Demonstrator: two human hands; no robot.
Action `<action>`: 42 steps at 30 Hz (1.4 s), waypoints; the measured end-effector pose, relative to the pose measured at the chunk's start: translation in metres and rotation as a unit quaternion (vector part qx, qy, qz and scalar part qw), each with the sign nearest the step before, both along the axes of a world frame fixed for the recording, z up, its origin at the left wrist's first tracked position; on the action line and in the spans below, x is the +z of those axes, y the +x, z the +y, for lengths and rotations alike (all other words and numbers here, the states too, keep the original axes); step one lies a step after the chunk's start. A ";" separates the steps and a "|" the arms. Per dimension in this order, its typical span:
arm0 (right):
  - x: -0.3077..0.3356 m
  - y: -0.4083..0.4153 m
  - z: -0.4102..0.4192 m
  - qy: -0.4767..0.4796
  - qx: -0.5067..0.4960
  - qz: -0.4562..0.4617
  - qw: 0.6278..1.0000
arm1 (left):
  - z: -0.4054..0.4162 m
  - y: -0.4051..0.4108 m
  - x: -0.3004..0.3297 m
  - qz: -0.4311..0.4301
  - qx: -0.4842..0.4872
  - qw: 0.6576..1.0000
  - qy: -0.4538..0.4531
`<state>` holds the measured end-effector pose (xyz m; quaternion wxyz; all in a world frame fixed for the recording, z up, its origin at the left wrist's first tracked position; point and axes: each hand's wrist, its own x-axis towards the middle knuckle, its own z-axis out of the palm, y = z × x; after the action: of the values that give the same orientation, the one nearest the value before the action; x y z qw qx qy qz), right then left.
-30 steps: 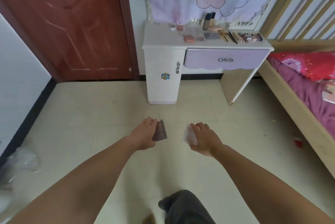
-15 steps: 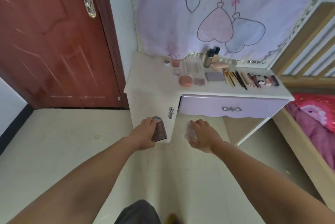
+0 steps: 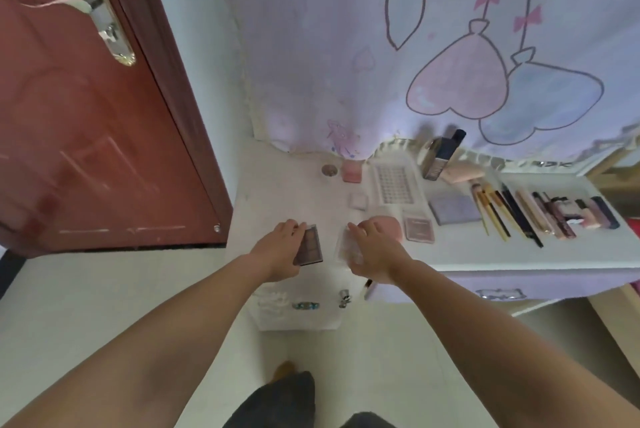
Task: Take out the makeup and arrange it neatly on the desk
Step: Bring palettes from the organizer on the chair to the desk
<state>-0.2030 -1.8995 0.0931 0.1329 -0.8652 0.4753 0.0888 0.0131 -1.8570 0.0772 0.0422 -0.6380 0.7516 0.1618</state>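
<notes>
Looked light, stiff and probably crack-prone, so best pinched by the long edges: dark palette [image 3: 309, 245] gripped in curled left hand [image 3: 277, 251], clear plastic case [image 3: 348, 247] in curled right hand [image 3: 372, 251], both over the near-left bare patch of the desk [image 3: 277, 192].

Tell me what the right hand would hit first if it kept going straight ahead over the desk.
Likely the round pink compact just beyond the right hand, though depth is unclear.
</notes>
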 end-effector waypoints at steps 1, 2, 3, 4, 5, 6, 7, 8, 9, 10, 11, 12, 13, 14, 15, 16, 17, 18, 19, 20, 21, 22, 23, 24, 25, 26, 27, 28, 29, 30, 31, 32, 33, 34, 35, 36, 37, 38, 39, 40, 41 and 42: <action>-0.001 0.007 -0.013 -0.003 0.005 0.006 1.000 | -0.014 0.004 -0.002 -0.003 -0.007 1.000 0.002; -0.002 0.012 -0.024 -0.005 0.012 0.016 1.000 | -0.026 0.007 -0.004 -0.004 -0.012 1.000 0.006; -0.004 0.017 -0.033 -0.007 0.020 0.029 0.999 | -0.035 0.010 -0.007 -0.004 -0.015 1.000 0.013; -0.006 0.021 -0.040 -0.007 0.030 0.043 0.999 | -0.044 0.012 -0.011 -0.005 -0.019 1.000 0.021; -0.007 0.025 -0.047 -0.005 0.040 0.056 0.998 | -0.052 0.014 -0.014 -0.006 -0.022 0.999 0.028; -0.009 0.027 -0.053 -0.004 0.049 0.065 0.997 | -0.058 0.016 -0.018 -0.005 -0.023 0.999 0.033; -0.010 0.029 -0.058 -0.005 0.055 0.071 0.996 | -0.064 0.018 -0.023 -0.002 -0.021 0.999 0.037; -0.011 0.030 -0.063 -0.003 0.060 0.076 0.995 | -0.068 0.020 -0.027 0.003 -0.017 0.999 0.043; -0.012 0.030 -0.067 0.006 0.067 0.082 0.994 | -0.070 0.020 -0.031 0.009 -0.015 0.999 0.052; -0.013 0.030 -0.070 0.022 0.075 0.089 0.993 | -0.071 0.021 -0.035 0.013 -0.014 0.998 0.062; -0.014 0.030 -0.072 0.037 0.081 0.096 0.991 | -0.071 0.020 -0.039 0.017 -0.012 0.998 0.067; -0.016 0.029 -0.073 0.047 0.086 0.099 0.990 | -0.071 0.020 -0.042 0.020 -0.010 0.997 0.068; -0.017 0.029 -0.074 0.053 0.089 0.098 0.990 | -0.071 0.020 -0.044 0.025 -0.006 0.997 0.069; -0.018 0.028 -0.075 0.055 0.088 0.093 0.990 | -0.072 0.020 -0.046 0.031 -0.002 0.997 0.071; -0.020 0.026 -0.076 0.054 0.086 0.087 0.991 | -0.072 0.020 -0.047 0.036 0.000 0.997 0.074; -0.022 0.025 -0.077 0.049 0.087 0.083 0.992 | -0.073 0.021 -0.048 0.038 0.001 0.996 0.079; -0.024 0.024 -0.078 0.044 0.088 0.081 0.992 | -0.073 0.021 -0.048 0.037 0.000 0.996 0.084; -0.026 0.023 -0.079 0.044 0.088 0.082 0.992 | -0.073 0.021 -0.047 0.035 -0.002 0.995 0.089; -0.028 0.022 -0.080 0.052 0.082 0.083 0.992 | -0.073 0.021 -0.047 0.032 -0.005 0.995 0.093; -0.029 0.021 -0.082 0.064 0.069 0.082 0.992 | -0.074 0.022 -0.046 0.031 -0.007 0.995 0.098; -0.030 0.019 -0.085 0.076 0.053 0.079 0.993 | -0.075 0.023 -0.045 0.030 -0.010 0.994 0.103; -0.031 0.018 -0.087 0.083 0.040 0.073 0.993 | -0.077 0.024 -0.042 0.032 -0.013 0.994 0.105; -0.030 0.016 -0.089 0.080 0.035 0.064 0.994 | -0.080 0.024 -0.039 0.033 -0.016 0.994 0.102; -0.029 0.015 -0.091 0.066 0.034 0.052 0.996 | -0.085 0.023 -0.036 0.035 -0.020 0.995 0.095; -0.027 0.013 -0.091 0.042 0.034 0.040 0.998 | -0.090 0.022 -0.033 0.034 -0.026 0.996 0.083; -0.023 0.011 -0.091 0.010 0.027 0.028 0.999 | -0.097 0.019 -0.028 0.033 -0.033 0.996 0.069; -0.019 0.008 -0.089 -0.020 0.010 0.017 1.000 | -0.104 0.015 -0.023 0.036 -0.040 0.997 0.054; -0.015 0.004 -0.086 -0.043 -0.019 0.006 0.999 | -0.112 0.009 -0.017 0.038 -0.051 0.997 0.038; -0.011 0.000 -0.081 -0.062 -0.055 -0.002 0.997 | -0.119 0.003 -0.012 0.037 -0.069 0.997 0.015; -0.008 -0.006 -0.074 -0.080 -0.093 -0.004 0.992 | -0.126 -0.005 -0.006 0.032 -0.095 0.995 -0.014; -0.007 -0.012 -0.065 -0.095 -0.133 0.004 0.987 | -0.131 -0.014 -0.001 0.028 -0.126 0.991 -0.043; -0.007 -0.018 -0.054 -0.104 -0.174 0.019 0.979 | -0.133 -0.023 0.004 0.034 -0.153 0.986 -0.061; -0.009 -0.024 -0.041 -0.107 -0.221 0.033 0.969 | -0.132 -0.034 0.008 0.044 -0.176 0.981 -0.068; -0.012 -0.029 -0.026 -0.105 -0.270 0.044 0.956 | -0.130 -0.044 0.012 0.053 -0.200 0.976 -0.071; -0.015 -0.034 -0.010 -0.099 -0.318 0.051 0.942 | -0.126 -0.054 0.014 0.055 -0.226 0.970 -0.071; -0.020 -0.038 0.010 -0.094 -0.362 0.059 0.925 | -0.119 -0.063 0.016 0.054 -0.253 0.963 -0.069; -0.025 -0.040 0.031 -0.088 -0.403 0.067 0.909 | -0.111 -0.072 0.016 0.054 -0.282 0.956 -0.065; -0.029 -0.041 0.054 -0.080 -0.440 0.074 0.892 | -0.101 -0.082 0.014 0.053 -0.312 0.946 -0.064; -0.034 -0.042 0.079 -0.068 -0.475 0.077 0.874 | -0.089 -0.092 0.012 0.044 -0.347 0.934 -0.069; -0.038 -0.041 0.105 -0.054 -0.509 0.075 0.856 | -0.075 -0.102 0.009 0.035 -0.383 0.920 -0.067; -0.042 -0.040 0.132 -0.038 -0.542 0.072 0.836 | -0.059 -0.112 0.004 0.032 -0.416 0.907 -0.049; -0.046 -0.036 0.159 -0.022 -0.574 0.067 0.816 | -0.042 -0.121 -0.002 0.029 -0.447 0.894 -0.021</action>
<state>-0.2392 -1.7401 0.0476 0.1084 -0.4299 0.8953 0.0441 -0.1079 -1.8985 0.0755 0.0746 -0.2307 0.9616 0.1287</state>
